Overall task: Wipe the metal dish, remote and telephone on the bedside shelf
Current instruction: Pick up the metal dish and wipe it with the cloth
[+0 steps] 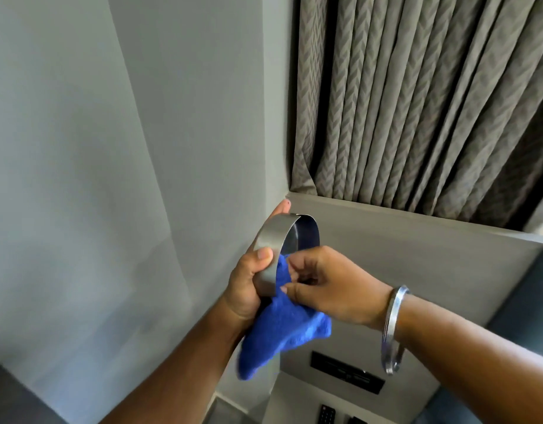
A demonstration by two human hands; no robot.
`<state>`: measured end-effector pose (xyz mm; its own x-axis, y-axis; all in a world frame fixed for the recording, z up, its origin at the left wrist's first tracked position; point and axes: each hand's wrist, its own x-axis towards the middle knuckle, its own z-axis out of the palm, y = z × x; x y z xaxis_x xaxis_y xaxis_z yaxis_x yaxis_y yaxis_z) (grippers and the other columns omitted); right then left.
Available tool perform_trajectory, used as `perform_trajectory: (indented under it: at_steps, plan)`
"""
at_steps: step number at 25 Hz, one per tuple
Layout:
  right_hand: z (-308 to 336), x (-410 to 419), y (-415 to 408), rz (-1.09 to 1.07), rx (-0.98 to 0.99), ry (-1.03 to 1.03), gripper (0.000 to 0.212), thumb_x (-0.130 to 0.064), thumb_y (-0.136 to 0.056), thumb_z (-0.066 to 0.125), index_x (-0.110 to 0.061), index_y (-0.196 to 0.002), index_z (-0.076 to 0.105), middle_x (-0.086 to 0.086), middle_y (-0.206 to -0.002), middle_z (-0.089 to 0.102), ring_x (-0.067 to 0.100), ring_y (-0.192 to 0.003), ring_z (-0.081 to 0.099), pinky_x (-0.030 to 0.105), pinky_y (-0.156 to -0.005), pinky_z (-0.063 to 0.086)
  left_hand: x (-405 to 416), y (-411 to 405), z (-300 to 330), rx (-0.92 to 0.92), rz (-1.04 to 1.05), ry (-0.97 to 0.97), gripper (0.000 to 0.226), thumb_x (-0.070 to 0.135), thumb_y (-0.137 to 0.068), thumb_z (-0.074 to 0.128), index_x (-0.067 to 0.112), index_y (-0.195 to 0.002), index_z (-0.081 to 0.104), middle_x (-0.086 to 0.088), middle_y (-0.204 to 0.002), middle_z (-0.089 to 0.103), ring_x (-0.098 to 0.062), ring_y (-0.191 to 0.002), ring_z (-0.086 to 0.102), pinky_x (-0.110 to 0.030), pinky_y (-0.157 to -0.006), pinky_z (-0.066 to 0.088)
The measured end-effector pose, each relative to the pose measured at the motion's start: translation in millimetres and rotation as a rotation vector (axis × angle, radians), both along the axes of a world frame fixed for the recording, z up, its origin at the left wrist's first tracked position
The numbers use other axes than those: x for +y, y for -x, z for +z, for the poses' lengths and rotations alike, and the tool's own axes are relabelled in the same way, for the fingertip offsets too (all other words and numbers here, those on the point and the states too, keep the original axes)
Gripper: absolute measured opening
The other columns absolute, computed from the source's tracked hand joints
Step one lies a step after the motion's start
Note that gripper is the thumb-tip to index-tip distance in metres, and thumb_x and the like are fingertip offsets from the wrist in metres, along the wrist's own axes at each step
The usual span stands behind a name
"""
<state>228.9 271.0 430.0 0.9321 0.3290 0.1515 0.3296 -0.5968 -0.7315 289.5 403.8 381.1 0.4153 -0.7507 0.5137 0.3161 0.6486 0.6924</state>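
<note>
Your left hand [249,286] grips the tilted metal dish [273,246]; your right hand's [325,283] fingers [294,267] pinch the blue cloth [282,325]. Rotate the dish steadily, wiping its whole rim.

Both forearms reach up; the left hand [249,280] is curled in a grip, the right hand [328,286] pinches with fingertips.
</note>
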Motion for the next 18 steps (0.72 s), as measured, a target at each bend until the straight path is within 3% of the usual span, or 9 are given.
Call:
perform_trajectory:
  at_steps: [2,4,5,6,9,13,15,18]
  plan:
    - [0.4,2.1,-4.3,0.040,0.175,-0.323,0.018,-0.004,-0.089,0.059,0.013,-0.086,0.056,0.034,-0.076,0.057,0.027,-0.070,0.049,0.042,-0.070,0.043,-0.1,-4.4,-3.6,0.011,0.011,-0.079,0.099,0.034,-0.092,0.059,0.018,-0.156,-0.016,-0.030,-0.116,0.060,-0.032,-0.099,0.065,-0.038,-0.094,0.049]
    - [2.7,5.6,-9.4,0.051,0.294,-0.616,0.015,-0.001,-0.092,0.054,0.012,-0.094,0.059,0.025,-0.084,0.060,0.028,-0.077,0.056,0.039,-0.078,0.047,1.2,-11.6,-20.7,0.069,0.139,-0.173,0.089,0.044,-0.084,0.069,0.015,-0.155,0.024,-0.025,-0.112,0.063,-0.033,-0.101,0.063,-0.040,-0.094,0.049]
    - [6.5,7.2,-11.4,0.075,0.378,-0.775,0.015,-0.002,-0.093,0.051,0.009,-0.099,0.059,0.022,-0.088,0.062,0.027,-0.078,0.061,0.036,-0.079,0.051,0.4,-11.5,-27.2,0.080,0.215,-0.185,0.079,0.048,-0.082,0.071,0.011,-0.146,0.042,-0.024,-0.112,0.061,-0.035,-0.104,0.059,-0.042,-0.096,0.046]
    - [9.8,8.3,-13.3,0.103,0.440,-0.899,0.015,-0.005,-0.095,0.049,0.005,-0.101,0.059,0.020,-0.088,0.064,0.026,-0.077,0.065,0.034,-0.078,0.053,-0.7,-11.2,-29.6,0.101,0.258,-0.184,0.074,0.049,-0.082,0.072,0.008,-0.139,0.048,-0.022,-0.113,0.058,-0.036,-0.105,0.056,-0.043,-0.097,0.044]
    - [16.1,3.8,-16.7,0.106,0.421,-1.098,0.019,-0.011,-0.096,0.046,-0.002,-0.104,0.060,0.013,-0.091,0.068,0.022,-0.082,0.066,0.033,-0.079,0.054,5.3,-23.1,-19.0,0.135,0.319,-0.120,0.073,0.038,-0.087,0.067,0.022,-0.152,0.037,-0.011,-0.132,0.058,-0.025,-0.113,0.059,-0.037,-0.096,0.047]
    - [14.4,-32.2,-10.8,0.071,0.274,-1.167,0.028,-0.026,-0.095,0.050,-0.015,-0.120,0.054,0.005,-0.116,0.059,0.019,-0.109,0.055,0.038,-0.098,0.040,50.4,-54.9,-18.3,0.440,0.283,0.030,0.086,0.051,-0.075,0.062,0.021,-0.152,0.037,-0.014,-0.160,0.030,-0.040,-0.144,0.029,-0.056,-0.113,0.031]
    - [3.2,-49.4,-5.6,0.045,0.334,-1.322,0.038,-0.032,-0.094,0.049,-0.017,-0.129,0.047,0.003,-0.129,0.052,0.018,-0.122,0.051,0.039,-0.105,0.038,65.4,-56.0,-19.4,0.419,0.144,0.110,0.088,0.064,-0.075,0.056,0.019,-0.150,0.042,-0.014,-0.162,0.021,-0.042,-0.147,0.020,-0.055,-0.116,0.022]
    - [-24.4,-53.4,-4.5,-0.058,0.498,-1.612,0.045,-0.032,-0.096,0.046,-0.011,-0.136,0.045,-0.001,-0.135,0.051,0.018,-0.120,0.054,0.037,-0.102,0.043,68.6,-51.4,-11.1,0.298,0.081,0.142,0.091,0.069,-0.073,0.052,0.022,-0.149,0.038,-0.017,-0.162,0.017,-0.043,-0.141,0.027,-0.052,-0.115,0.027]
